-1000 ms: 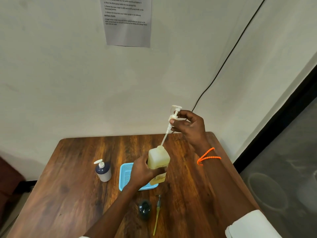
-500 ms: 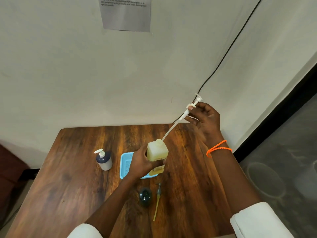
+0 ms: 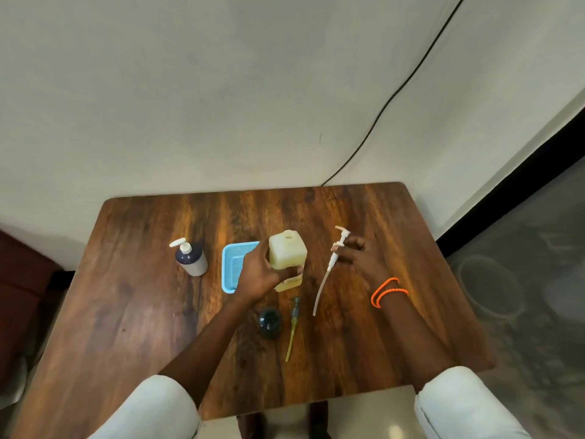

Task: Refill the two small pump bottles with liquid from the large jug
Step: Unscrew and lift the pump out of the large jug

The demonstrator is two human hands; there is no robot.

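Yellowish jug [image 3: 287, 255] stands uncapped mid-bench, our left hand [image 3: 265, 271] wrapped round its near side beside the blue tray [image 3: 232, 267]. Our right hand [image 3: 354, 255] pinches the white pump [image 3: 332, 264], its tube lying on the bench [image 3: 142, 312]. Bare wood lies right of it to the edge.

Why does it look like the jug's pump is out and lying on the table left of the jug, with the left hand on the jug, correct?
Not quite. In the head view the pump lies right of the jug, under the right hand. The left hand does hold the jug.
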